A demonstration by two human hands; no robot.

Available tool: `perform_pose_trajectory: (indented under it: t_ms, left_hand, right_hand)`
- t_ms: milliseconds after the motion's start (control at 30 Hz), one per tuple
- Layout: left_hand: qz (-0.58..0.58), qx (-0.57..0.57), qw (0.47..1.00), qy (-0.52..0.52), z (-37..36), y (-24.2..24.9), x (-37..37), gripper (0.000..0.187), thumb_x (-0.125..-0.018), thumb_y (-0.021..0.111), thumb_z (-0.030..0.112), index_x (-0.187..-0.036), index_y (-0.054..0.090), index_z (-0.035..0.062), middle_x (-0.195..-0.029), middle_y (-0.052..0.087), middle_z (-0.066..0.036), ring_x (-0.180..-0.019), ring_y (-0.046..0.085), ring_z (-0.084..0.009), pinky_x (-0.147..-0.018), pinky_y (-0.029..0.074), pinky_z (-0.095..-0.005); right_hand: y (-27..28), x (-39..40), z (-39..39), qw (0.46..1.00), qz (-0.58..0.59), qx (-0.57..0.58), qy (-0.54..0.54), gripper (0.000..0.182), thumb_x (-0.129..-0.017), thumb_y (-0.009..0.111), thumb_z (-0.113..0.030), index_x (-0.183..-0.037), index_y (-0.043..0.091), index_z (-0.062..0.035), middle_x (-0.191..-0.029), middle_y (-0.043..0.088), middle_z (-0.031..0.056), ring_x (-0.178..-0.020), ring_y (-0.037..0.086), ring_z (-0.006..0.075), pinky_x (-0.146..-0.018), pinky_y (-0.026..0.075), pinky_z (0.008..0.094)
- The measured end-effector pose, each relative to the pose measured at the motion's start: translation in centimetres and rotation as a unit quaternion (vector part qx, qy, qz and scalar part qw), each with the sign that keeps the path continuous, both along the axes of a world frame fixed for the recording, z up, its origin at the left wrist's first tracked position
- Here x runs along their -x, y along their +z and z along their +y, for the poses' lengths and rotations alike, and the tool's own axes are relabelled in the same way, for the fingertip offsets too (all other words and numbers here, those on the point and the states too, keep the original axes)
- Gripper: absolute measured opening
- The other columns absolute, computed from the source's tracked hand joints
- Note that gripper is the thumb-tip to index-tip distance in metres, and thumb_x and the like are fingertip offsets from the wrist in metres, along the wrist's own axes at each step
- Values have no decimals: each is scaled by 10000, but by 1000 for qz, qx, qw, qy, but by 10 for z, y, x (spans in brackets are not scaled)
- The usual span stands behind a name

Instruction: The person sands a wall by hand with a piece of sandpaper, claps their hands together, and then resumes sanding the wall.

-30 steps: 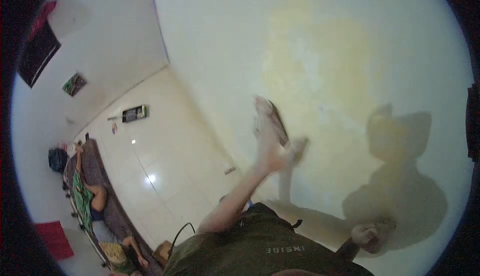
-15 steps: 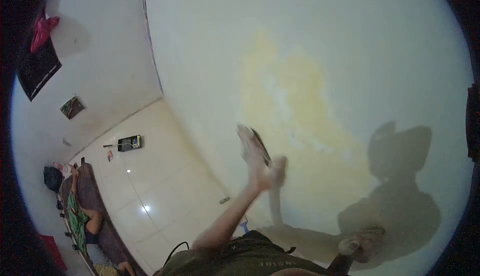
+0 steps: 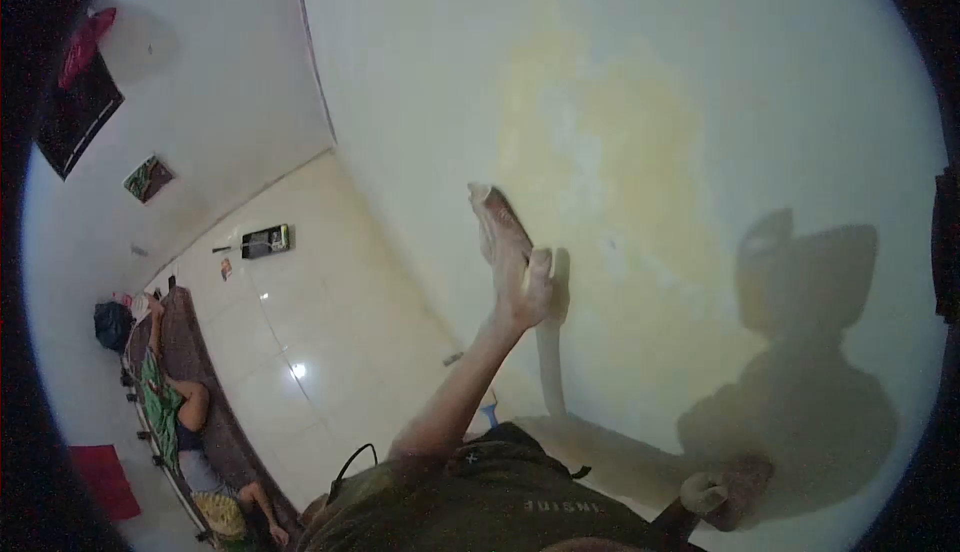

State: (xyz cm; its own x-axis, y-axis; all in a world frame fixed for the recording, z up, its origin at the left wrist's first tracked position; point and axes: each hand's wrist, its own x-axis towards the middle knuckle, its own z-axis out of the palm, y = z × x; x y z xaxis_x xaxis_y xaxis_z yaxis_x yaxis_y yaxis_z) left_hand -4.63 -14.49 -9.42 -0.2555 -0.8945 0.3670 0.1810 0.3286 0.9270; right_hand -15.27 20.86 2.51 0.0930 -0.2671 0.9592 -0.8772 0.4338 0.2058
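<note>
At the centre of the frame the left hand (image 3: 515,267) presses a flat dark pad (image 3: 507,217), perhaps a sanding block, against the wall (image 3: 420,72); the fingers lie stretched along its back and the thumb is hooked over its lower edge, so the hand is closed flat on it rather than curled round it. The pad's long axis runs from upper left to lower right, in line with the forearm, and the yellowish patch (image 3: 620,142) spreads just to the right of it and above. The right hand (image 3: 722,490) sits low at the lower right of the frame, well apart from the pad, curled as a loose fist; whether it holds anything I cannot tell. Count: one pad, one patch, two hands. At the left edge a person (image 3: 175,402) lies on a mat on the tiled floor (image 3: 320,292).
</note>
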Motion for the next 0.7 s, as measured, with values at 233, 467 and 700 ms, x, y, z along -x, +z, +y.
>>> perform_pose_trajectory:
  t_ms: [233,467,700]
  left_hand:
    - [-29,60,997,30,-5,29,-13,1227,-772,710,548,-1614,64,-68,-1663,63,-363,-1557,74,-514,-1245,60,-607]
    - [-72,36,996,-31,-20,16,-19,1308,-749,715,624,-1621,21,-60,-1677,2,-370,-1561,-32,-544,-1216,8,-659]
    - [-142,133,978,-69,-66,28,-26,1258,-829,674,658,-1625,19,-63,-1657,-6,-406,-1560,-85,-539,-1224,-18,-646]
  right_hand:
    - [18,5,6,1000,15,-23,12,349,-1047,563,-263,-829,675,-14,-778,654,110,-654,651,240,-672,575,445]
    - [10,28,-1,999,30,-19,22,353,-1038,575,-297,-830,677,-30,-806,671,115,-684,654,236,-714,574,455]
    - [12,24,-15,999,26,-25,27,298,-1017,603,-308,-889,682,-51,-864,673,110,-763,647,238,-769,555,456]
